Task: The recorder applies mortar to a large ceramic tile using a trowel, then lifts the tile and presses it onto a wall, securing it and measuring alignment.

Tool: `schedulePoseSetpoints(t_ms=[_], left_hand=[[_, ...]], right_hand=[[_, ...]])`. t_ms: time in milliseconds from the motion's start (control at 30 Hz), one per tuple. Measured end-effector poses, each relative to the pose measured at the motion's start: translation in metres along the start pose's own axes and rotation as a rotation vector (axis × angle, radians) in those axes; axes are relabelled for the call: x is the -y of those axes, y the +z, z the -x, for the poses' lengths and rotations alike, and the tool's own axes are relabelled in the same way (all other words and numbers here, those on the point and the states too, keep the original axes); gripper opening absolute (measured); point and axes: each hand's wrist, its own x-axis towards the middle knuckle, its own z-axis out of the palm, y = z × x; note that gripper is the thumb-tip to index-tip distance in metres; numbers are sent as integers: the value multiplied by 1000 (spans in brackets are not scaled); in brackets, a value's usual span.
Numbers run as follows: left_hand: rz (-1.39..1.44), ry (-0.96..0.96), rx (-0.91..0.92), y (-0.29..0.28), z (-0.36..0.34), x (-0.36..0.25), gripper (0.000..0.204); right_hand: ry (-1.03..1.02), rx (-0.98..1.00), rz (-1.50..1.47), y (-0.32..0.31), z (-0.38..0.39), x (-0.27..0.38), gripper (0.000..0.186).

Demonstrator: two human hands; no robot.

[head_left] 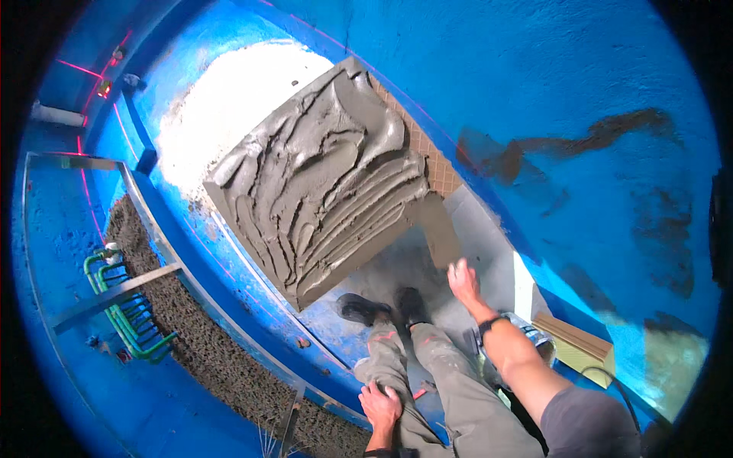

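Note:
My right hand (464, 281) grips a notched-edge or flat trowel (437, 229) coated in grey mortar, its far end touching the right edge of a large rectangular slab. A thick, ridged layer of grey mortar (313, 175) covers most of that slab, leaving a strip of tan gridded tile back (408, 122) exposed along the upper right. My left hand (380, 404) rests on my trouser leg (382, 362) with its fingers curled over it. My shoes (363, 309) stand just below the slab.
A bucket (538, 336) and stacked boards (580, 343) sit at my right, beside a blue wall (603, 91). To the left are a metal frame (114, 294), green pipes (126, 313), a gravel strip (206, 336) and a red laser level (104, 87). White powdery patch (191, 122) lies behind the slab.

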Motion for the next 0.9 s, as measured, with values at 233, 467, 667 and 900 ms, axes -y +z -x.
schedulePoseSetpoints(t_ms=[233,467,667,900], left_hand=[[55,234,-32,-57,-21,-33,52],[-36,440,-22,-94,-56,-38,55],[138,320,272,-185,-114,-21,56],[84,318,418,-223,-173,12,56]], right_hand=[[157,37,-66,-81,74,28,28],[21,151,-138,-129,34,133,31],[167,140,-110,-142,72,181,33],[449,153,-150,-156,120,171,43]])
